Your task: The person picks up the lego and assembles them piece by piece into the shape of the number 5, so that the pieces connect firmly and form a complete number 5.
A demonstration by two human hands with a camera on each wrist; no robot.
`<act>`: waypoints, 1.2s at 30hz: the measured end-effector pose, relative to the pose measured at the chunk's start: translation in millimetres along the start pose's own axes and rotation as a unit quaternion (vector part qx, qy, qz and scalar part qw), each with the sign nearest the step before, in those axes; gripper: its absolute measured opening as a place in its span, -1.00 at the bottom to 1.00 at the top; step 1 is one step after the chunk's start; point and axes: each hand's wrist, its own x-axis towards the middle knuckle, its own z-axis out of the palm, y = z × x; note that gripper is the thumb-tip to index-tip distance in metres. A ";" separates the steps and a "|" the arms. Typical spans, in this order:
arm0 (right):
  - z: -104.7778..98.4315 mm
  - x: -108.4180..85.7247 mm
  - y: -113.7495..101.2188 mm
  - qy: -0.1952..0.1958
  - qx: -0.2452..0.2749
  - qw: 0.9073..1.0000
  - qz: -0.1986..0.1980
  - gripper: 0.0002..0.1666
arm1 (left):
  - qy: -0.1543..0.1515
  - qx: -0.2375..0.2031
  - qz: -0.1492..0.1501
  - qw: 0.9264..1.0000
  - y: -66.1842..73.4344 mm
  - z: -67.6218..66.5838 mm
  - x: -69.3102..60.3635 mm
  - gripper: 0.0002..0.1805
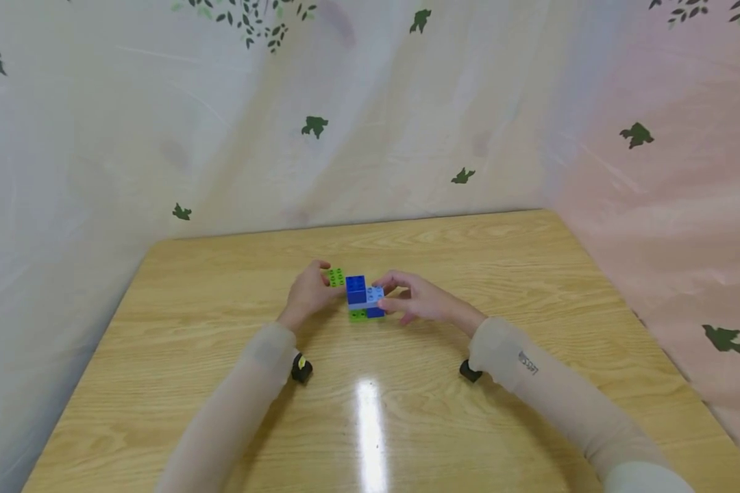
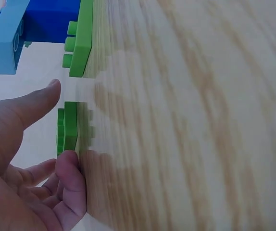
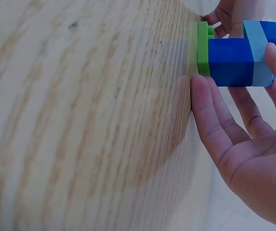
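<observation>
A brick stack stands on the table: a green base (image 1: 358, 315), a dark blue brick (image 3: 231, 62) on it, a light blue brick (image 1: 375, 294) above, and another dark blue brick (image 1: 355, 289) on top at the left. My right hand (image 1: 422, 300) holds the stack from its right side, thumb on the light blue brick and fingers around the far side. Left of the stack lies a separate green piece (image 1: 336, 277), studs up. Beside this piece is my left hand (image 1: 311, 291), fingertips at its edge and thumb (image 2: 42, 101) held apart from it.
The wooden table (image 1: 407, 424) reaches back to a pale cloth wall (image 1: 370, 171) with leaf shapes. Small black devices (image 1: 301, 368) sit at both wrists, below the sleeves (image 1: 234, 411).
</observation>
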 end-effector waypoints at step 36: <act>2.5 1.6 -1.0 0.008 -0.003 1.000 0.002 -0.55 | -0.144 -0.214 0.034 0.966 -38.3 -23.5 -2.6 -0.39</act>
